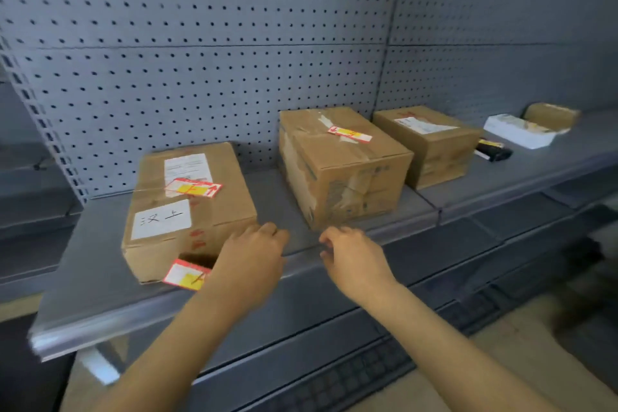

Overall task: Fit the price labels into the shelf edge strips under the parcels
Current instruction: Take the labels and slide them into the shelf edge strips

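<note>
Three cardboard parcels stand on a grey shelf (93,278): a left parcel (187,211), a middle parcel (344,167) and a right parcel (431,144). Red, white and yellow price labels lie on the left parcel's top (193,188) and the middle parcel's top (349,134). Another price label (186,275) leans at the left parcel's front, just left of my left hand (254,261). My left hand rests palm down on the shelf front, fingers together. My right hand (354,257) hovers at the clear shelf edge strip (100,328) below the middle parcel, fingers curled; nothing visible in it.
A grey pegboard back wall (234,43) rises behind the parcels. Far right on the shelf lie a white flat package (518,134), a small cardboard box (551,115) and a black and yellow object (493,150). Lower shelves (501,231) run below.
</note>
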Demonstrator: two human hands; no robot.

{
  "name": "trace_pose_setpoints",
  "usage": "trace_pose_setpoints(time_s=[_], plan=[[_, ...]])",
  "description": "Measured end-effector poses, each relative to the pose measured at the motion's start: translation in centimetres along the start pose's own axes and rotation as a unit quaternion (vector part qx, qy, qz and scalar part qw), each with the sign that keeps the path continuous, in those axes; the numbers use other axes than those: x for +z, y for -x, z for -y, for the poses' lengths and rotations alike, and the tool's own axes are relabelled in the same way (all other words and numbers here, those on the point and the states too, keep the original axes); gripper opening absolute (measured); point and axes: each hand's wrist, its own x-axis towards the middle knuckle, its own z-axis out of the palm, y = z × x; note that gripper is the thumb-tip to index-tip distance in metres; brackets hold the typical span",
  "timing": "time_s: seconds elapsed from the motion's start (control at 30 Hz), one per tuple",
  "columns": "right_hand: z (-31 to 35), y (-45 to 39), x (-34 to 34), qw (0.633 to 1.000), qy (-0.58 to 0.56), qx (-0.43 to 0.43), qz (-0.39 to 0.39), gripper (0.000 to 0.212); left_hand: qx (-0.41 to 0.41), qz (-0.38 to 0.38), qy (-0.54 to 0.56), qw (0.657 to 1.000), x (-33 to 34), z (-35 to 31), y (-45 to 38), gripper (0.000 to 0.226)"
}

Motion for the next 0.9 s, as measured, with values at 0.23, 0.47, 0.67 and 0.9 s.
trace_pose_setpoints(time_s=[0.23, 0.47, 0.67, 0.9], plan=[[-10.0, 3.5, -4.0, 0.994, 0.038, 0.102, -0.017, 0.023, 0.149, -0.022, 0.025, 0.988, 1.7, -9.5, -7.4, 0.032], [-21.2, 5.9, -9.1, 0.982, 0.064, 0.177, -0.027, 0.023, 0.211, -0.037, 0.040, 0.976, 1.2, -21.6, -15.9, 0.040], [-29.7, 6.8, -13.1, 0.974, 0.080, 0.208, -0.047, 0.024, 0.240, -0.037, 0.084, 0.966, 0.2, -29.9, -22.4, 0.040], [-37.8, 5.6, -14.6, 0.970, 0.071, 0.229, -0.051, 0.020, 0.266, -0.021, 0.063, 0.962, 0.9, -36.8, -29.6, 0.037]])
